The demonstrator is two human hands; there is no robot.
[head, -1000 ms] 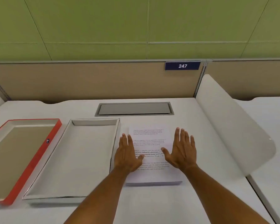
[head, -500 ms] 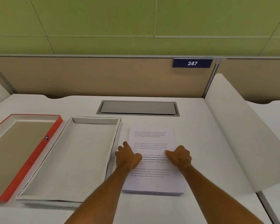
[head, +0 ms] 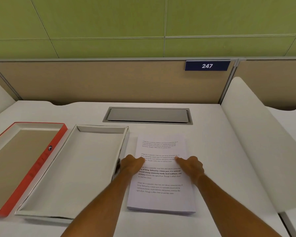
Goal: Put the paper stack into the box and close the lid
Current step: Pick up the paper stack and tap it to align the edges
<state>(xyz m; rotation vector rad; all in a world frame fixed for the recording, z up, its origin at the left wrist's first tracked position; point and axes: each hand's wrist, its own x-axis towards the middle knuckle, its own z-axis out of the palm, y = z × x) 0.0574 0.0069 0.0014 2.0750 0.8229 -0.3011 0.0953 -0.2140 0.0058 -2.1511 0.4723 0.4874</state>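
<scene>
White printed paper stack (head: 161, 171) lies on the desk between my hands, long axis running away from me; left hand (head: 132, 164) and right hand (head: 191, 165) curl at its side edges, thumbs on top, not yet lifting; the open white cardboard box (head: 72, 171) sits just left of my left fingers; a second ago both palms lay flat, fingers spread.

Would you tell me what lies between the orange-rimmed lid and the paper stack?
In the head view, the open white box lies between the orange-rimmed lid and the paper stack.
</scene>
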